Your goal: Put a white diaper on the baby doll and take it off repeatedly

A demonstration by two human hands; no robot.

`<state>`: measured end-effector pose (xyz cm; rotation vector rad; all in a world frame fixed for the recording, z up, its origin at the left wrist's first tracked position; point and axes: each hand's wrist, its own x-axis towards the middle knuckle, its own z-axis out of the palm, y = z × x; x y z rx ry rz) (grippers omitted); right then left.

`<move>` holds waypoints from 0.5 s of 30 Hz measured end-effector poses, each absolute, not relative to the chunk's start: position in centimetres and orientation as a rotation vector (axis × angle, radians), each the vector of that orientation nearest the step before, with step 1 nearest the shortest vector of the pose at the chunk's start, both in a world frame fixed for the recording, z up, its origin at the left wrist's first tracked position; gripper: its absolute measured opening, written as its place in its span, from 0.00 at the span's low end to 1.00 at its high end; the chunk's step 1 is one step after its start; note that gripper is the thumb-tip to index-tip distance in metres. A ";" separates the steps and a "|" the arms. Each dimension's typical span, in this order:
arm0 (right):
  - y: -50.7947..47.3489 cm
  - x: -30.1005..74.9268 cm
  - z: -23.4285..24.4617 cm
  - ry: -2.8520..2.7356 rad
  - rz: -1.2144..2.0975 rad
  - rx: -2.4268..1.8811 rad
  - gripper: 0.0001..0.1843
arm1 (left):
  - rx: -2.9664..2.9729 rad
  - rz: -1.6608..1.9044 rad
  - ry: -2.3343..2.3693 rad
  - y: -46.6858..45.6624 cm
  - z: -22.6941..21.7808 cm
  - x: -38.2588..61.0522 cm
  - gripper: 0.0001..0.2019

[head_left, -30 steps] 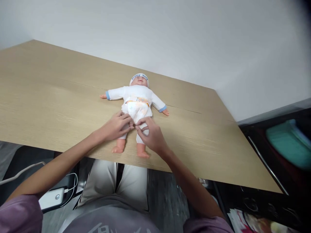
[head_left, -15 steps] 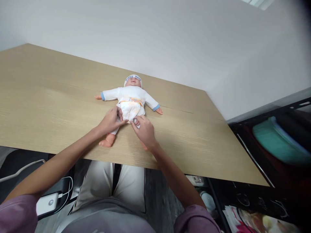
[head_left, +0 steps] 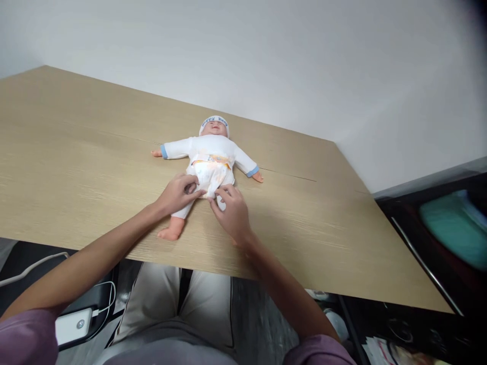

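A baby doll (head_left: 213, 146) in white clothes with blue cuffs and a lettered cap lies on its back, arms spread, head toward the wall. Around its hips is a white diaper (head_left: 210, 173) with an orange-edged waistband. My left hand (head_left: 179, 193) pinches the diaper's edge at the leg on the left, thumb toward the crotch. On the other side my right hand (head_left: 233, 210) pinches the diaper edge between thumb and fingers. The doll's left-side foot (head_left: 172, 229) shows below my left hand; its other leg is mostly hidden by my right hand.
The doll lies on a wide wooden table (head_left: 323, 228) set against a pale wall (head_left: 266, 56). A white device with a cable (head_left: 74, 325) rests on a black surface at lower left. A blurred teal container (head_left: 452, 228) stands at right, above papers (head_left: 384, 350).
The view has shifted slightly, so the doll and table appear a little lower and farther right. Both hands remain at the diaper's leg edges, with small finger movements.
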<state>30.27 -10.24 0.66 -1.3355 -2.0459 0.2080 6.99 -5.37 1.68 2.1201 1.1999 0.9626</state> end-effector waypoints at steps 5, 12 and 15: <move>-10.5 30.6 0.7 -2.045 0.233 -1.310 0.05 | 2.124 1.045 1.133 -5.6 1.3 6.8 0.12; -10.5 30.8 0.7 -2.062 0.317 -1.329 0.08 | 2.143 0.995 1.078 -5.5 1.5 6.7 0.14; -10.6 30.8 0.6 -2.021 0.343 -1.395 0.12 | 2.123 0.935 1.125 -5.5 1.7 6.7 0.15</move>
